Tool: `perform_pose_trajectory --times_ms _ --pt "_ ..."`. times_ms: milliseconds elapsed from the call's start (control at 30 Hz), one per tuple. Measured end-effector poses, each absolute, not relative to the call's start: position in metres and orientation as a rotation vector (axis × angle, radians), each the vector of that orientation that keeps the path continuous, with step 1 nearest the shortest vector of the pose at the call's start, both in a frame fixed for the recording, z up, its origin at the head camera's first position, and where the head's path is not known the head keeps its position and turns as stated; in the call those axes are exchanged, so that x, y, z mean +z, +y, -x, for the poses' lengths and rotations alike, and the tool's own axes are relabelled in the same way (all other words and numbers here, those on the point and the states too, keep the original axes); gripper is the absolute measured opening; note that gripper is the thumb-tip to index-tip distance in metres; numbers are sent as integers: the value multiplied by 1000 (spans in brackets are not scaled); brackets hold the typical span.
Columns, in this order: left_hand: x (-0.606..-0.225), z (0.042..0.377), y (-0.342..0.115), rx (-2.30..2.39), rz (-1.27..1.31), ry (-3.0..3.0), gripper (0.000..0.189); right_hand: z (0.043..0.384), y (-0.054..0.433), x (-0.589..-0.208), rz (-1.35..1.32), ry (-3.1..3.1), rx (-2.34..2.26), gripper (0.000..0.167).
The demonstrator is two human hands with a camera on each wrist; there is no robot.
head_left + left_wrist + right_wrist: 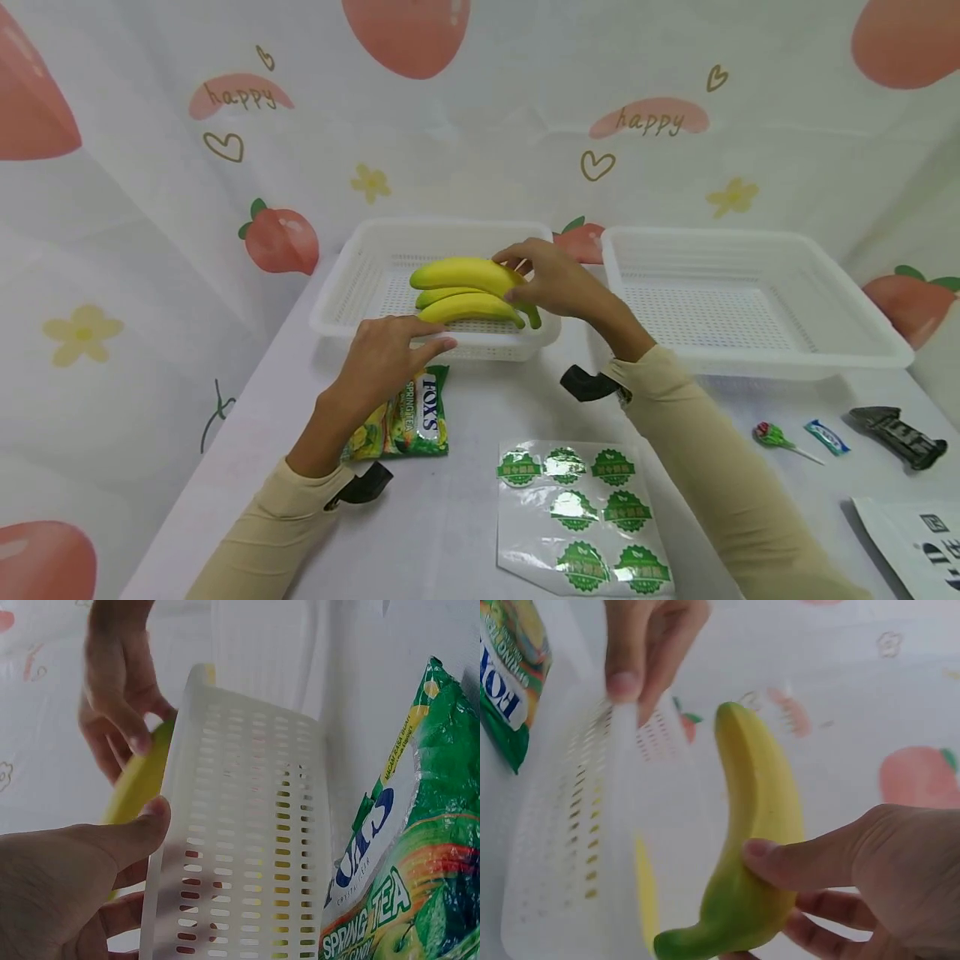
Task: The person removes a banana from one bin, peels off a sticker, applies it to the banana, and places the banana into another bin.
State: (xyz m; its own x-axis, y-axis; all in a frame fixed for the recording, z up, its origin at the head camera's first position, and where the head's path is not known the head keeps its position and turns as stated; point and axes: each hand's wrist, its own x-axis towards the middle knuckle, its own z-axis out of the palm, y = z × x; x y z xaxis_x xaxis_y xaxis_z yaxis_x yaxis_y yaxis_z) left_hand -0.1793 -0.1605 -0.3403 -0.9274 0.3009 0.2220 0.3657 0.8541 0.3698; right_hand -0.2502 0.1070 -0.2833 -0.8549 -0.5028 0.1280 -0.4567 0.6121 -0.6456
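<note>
A yellow banana (pixel 461 272) with green ends is held in my right hand (pixel 558 279) over the left white basket (pixel 491 346). In the right wrist view the thumb lies across that banana (pixel 765 787), near its stem end, with fingers behind it. Other bananas (pixel 472 308) lie below it in the basket. My left hand (pixel 386 354) grips the basket's front rim; in the left wrist view its thumb (pixel 154 817) touches the top edge of the perforated wall (pixel 240 825). In front of the basket, partly behind the left hand, lies a green candy bag (pixel 416 417).
A second white basket (pixel 757 358) stands to the right. A sheet of green stickers (pixel 525 525) lies at front centre. On the right are a lollipop (pixel 772 435), a small blue wrapped candy (pixel 827 437), a black package (pixel 900 435) and a white printed packet (pixel 915 533).
</note>
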Motion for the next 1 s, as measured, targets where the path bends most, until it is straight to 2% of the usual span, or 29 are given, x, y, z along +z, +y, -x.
perform_pose_trajectory --times_ms 300,633,1000 --pt "-340 180 -163 -622 532 -2862 42 205 152 -279 856 2840 -1222 53" --pt "-339 179 -165 -622 484 -2876 42 154 195 -309 840 2757 -1186 55" --pt "-338 177 -166 -626 479 -2889 44 142 208 -354 835 2656 -1085 50"
